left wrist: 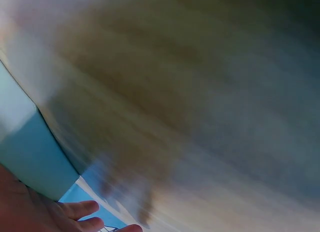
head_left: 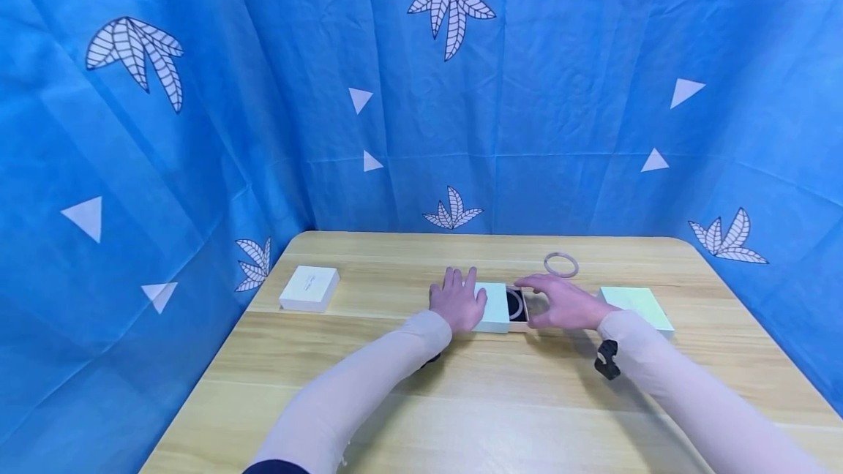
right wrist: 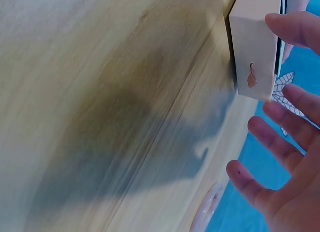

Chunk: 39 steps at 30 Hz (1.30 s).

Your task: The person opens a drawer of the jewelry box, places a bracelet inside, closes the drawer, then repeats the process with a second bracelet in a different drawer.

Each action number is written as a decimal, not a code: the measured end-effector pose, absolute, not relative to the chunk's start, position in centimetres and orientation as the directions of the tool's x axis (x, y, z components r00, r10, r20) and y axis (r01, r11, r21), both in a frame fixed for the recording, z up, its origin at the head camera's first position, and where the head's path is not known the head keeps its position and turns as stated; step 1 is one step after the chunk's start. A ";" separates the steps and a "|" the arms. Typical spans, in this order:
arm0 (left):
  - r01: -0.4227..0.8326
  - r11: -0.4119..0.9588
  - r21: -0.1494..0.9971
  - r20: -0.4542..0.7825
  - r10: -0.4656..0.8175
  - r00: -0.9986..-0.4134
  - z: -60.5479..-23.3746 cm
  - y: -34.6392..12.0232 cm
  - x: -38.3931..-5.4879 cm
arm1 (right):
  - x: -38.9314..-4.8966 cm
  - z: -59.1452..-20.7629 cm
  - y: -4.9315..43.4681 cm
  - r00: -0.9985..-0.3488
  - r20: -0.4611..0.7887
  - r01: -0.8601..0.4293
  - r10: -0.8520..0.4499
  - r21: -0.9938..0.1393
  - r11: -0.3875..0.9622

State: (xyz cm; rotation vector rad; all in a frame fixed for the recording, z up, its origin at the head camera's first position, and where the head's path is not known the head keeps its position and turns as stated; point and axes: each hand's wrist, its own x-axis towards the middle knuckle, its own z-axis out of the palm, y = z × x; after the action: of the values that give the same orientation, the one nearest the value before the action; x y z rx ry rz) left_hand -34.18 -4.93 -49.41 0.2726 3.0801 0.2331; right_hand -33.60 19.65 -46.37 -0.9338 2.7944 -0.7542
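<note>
A pale blue-green drawer box [head_left: 491, 309] lies in the middle of the table. Its inner tray [head_left: 520, 326] sticks out to the right, showing a black lining with a pale pinkish bangle [head_left: 516, 303] inside. My left hand [head_left: 457, 306] rests at the box's left end, fingers extended and one digit on its top. At the tray's end, my right hand [head_left: 560, 303] is spread with thumb and index finger at opposite corners. The right wrist view shows the tray's end face [right wrist: 256, 47] with a small drop-shaped cutout; the thumb overlaps its edge.
Another pinkish bangle [head_left: 561, 265] lies flat behind my right hand. A white box [head_left: 309, 288] stands at the left, and a pale green box [head_left: 637, 307] sits at the right, partly behind my right wrist. A blue patterned curtain [head_left: 560, 130] surrounds the table [head_left: 395, 415].
</note>
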 end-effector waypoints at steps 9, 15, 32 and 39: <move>0.166 0.976 0.139 -0.031 0.171 -0.985 -49.7 -5.0 -34.6 | -33.8 -46.5 19.2 -0.808 0.056 -0.536 -0.587 -0.485 0.691; 0.176 0.975 0.138 -0.028 0.181 -0.983 -49.8 -5.1 -34.7 | -33.8 -46.3 19.1 -0.811 0.063 -0.530 -0.581 -0.500 0.685; 0.188 0.969 0.160 -0.040 0.197 -0.980 -49.1 -5.1 -34.3 | -33.9 -46.4 18.6 -0.811 0.053 -0.523 -0.583 -0.511 0.682; 0.190 0.968 0.164 -0.041 0.199 -0.979 -48.9 -5.2 -34.2 | -33.9 -46.3 18.4 -0.808 0.060 -0.524 -0.586 -0.527 0.669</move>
State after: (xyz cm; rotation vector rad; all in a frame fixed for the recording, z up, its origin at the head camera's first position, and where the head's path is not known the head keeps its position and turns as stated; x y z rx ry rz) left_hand -34.17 -5.15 -48.87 0.3029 3.0596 0.2462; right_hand -33.91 18.39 -46.31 -0.9225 2.7641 -0.8187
